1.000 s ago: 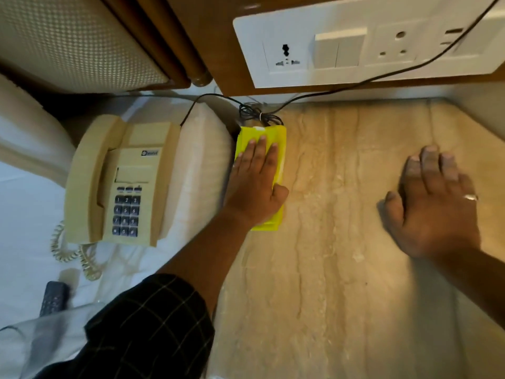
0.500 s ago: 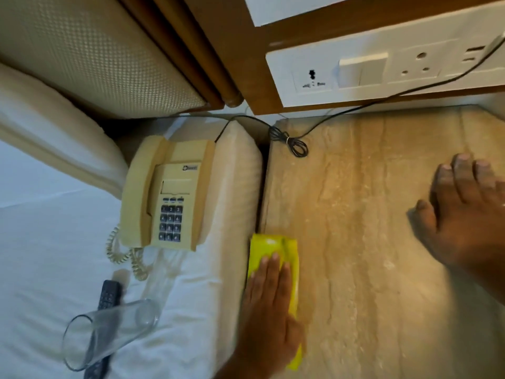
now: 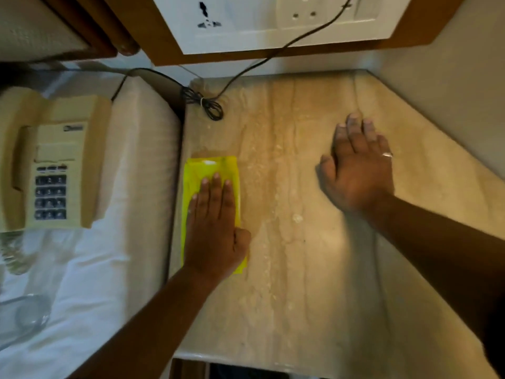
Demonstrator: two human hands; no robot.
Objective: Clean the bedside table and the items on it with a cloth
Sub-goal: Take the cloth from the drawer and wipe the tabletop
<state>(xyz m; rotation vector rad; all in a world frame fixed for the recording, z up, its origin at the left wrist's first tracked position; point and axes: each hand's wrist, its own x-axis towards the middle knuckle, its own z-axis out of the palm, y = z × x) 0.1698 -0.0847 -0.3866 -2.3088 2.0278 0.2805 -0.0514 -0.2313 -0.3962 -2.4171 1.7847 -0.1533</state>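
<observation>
My left hand [image 3: 216, 228] lay on the cloth [image 3: 198, 170] at the bedside table's [image 3: 300, 283] left edge; the telephone [image 3: 52, 162] sat on the bed [image 3: 90, 269] beyond it.

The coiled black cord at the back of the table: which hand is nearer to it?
Left. The left hand lies flat on the yellow cloth, just in front of the coiled black cord; the right hand rests farther off to its right.

The bedside table [image 3: 314, 269] is topped with veined beige stone, polished to a soft sheen. A smooth yellow cloth [image 3: 210, 170] is seen at its left edge. The telephone [image 3: 54, 160] is cased in matt cream plastic, and the socket plate [image 3: 273, 23] in glossy white plastic, framed by varnished wood.
</observation>
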